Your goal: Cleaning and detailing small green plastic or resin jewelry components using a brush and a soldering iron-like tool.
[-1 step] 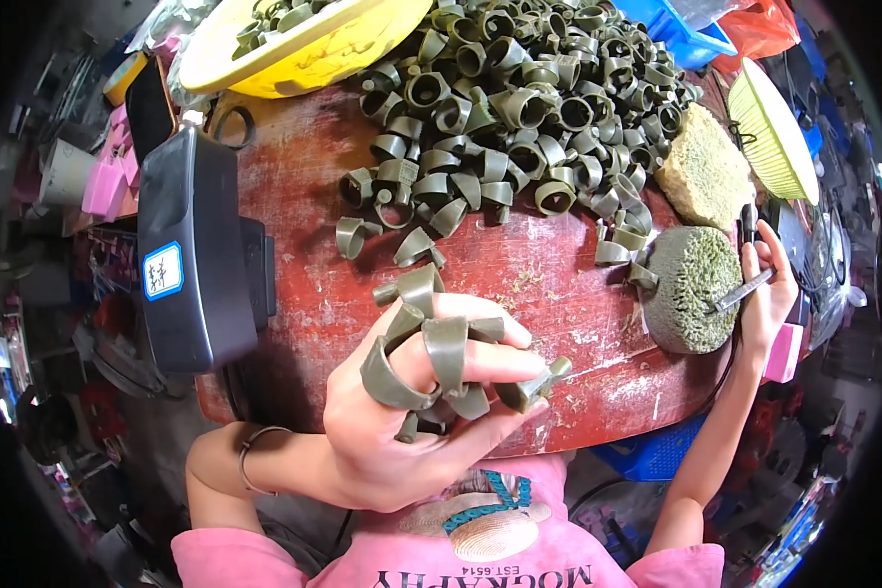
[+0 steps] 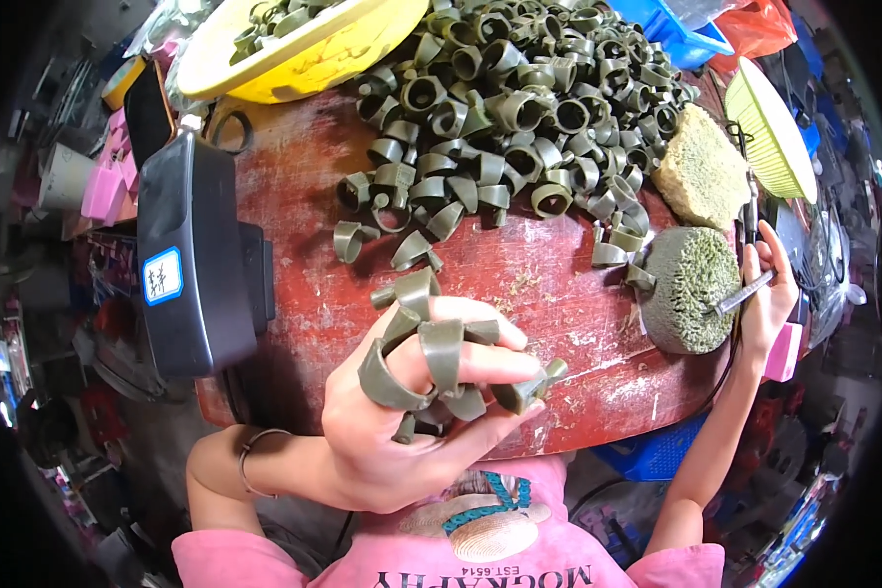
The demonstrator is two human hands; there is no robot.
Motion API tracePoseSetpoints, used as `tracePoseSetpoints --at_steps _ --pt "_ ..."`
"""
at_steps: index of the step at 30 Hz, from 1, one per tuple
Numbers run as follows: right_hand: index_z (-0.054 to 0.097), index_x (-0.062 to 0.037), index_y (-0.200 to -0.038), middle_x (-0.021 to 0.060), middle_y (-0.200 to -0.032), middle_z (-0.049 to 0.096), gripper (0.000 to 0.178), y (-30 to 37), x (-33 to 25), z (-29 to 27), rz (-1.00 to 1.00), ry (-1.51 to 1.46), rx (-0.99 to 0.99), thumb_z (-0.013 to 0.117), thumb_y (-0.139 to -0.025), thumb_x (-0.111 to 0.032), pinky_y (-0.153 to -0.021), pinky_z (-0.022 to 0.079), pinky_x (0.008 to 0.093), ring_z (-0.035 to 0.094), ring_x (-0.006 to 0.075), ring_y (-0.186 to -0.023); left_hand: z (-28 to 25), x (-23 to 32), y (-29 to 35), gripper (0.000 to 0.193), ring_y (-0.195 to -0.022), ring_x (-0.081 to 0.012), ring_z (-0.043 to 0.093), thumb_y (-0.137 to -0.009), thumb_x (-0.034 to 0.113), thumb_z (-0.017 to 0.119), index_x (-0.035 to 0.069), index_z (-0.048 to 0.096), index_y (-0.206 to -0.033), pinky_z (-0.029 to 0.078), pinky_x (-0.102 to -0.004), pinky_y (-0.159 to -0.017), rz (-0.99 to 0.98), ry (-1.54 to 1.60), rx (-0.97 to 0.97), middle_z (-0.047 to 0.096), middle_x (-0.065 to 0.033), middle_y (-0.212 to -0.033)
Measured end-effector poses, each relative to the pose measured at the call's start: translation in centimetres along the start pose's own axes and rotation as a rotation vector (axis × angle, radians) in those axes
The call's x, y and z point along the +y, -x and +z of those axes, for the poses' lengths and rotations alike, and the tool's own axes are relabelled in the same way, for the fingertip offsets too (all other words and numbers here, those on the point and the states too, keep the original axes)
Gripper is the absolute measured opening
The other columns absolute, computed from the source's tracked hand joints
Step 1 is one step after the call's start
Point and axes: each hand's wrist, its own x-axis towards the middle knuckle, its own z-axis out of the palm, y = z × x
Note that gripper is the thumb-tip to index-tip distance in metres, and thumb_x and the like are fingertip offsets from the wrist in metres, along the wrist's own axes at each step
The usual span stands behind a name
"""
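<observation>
Several dark green rings with short stubs, wax-like in look, sit around the fingers of my left hand (image 2: pixel 416 392), which is over the table's near edge. Between its thumb and fingertips I pinch another green ring (image 2: pixel 519 394). Off to the right, my right hand (image 2: pixel 769 294) is closed around a slim tool (image 2: pixel 745 292) with a grey metal shaft. The shaft's end lies against the crumbly green face of a round block (image 2: pixel 691 289). A large heap of similar green rings (image 2: pixel 529 108) covers the far middle of the table.
A yellow basin (image 2: pixel 304 59) holding more rings stands far left, with a dark box-shaped device (image 2: pixel 191 255) nearer. A pale rough block (image 2: pixel 701 167) and a light green basket (image 2: pixel 769 132) are at the right. Scraps lie on the worn red table (image 2: pixel 314 196).
The whole picture has shifted very slightly. Both hands keep the same places and grips.
</observation>
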Motion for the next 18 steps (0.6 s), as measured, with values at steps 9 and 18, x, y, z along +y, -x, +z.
tracePoseSetpoints --at_steps 9,18 --pt "0.044 0.0052 -0.119 0.0112 -0.083 0.054 0.042 4.0 -4.7 -1.3 -0.040 -0.391 0.113 0.056 -0.079 -0.002 -0.040 0.035 0.0171 0.046 0.0091 -0.046 0.6 0.3 0.1 0.036 -0.074 -0.0153 0.055 -0.057 -0.006 0.075 0.003 0.057 -0.086 0.045 -0.0260 -0.063 -0.122 0.068 0.067 0.056 -0.0109 -0.087" --pt "0.048 0.0046 -0.083 0.0016 -0.052 0.047 0.012 8.7 -8.0 -1.8 0.257 -0.303 -0.113 0.058 -0.078 0.000 -0.033 0.030 0.0180 0.043 0.0056 -0.037 0.8 0.4 0.7 0.037 -0.077 -0.0131 0.054 -0.060 -0.007 0.073 0.002 0.056 -0.090 0.045 -0.0246 -0.065 -0.280 0.209 0.039 0.053 -0.0115 -0.093"
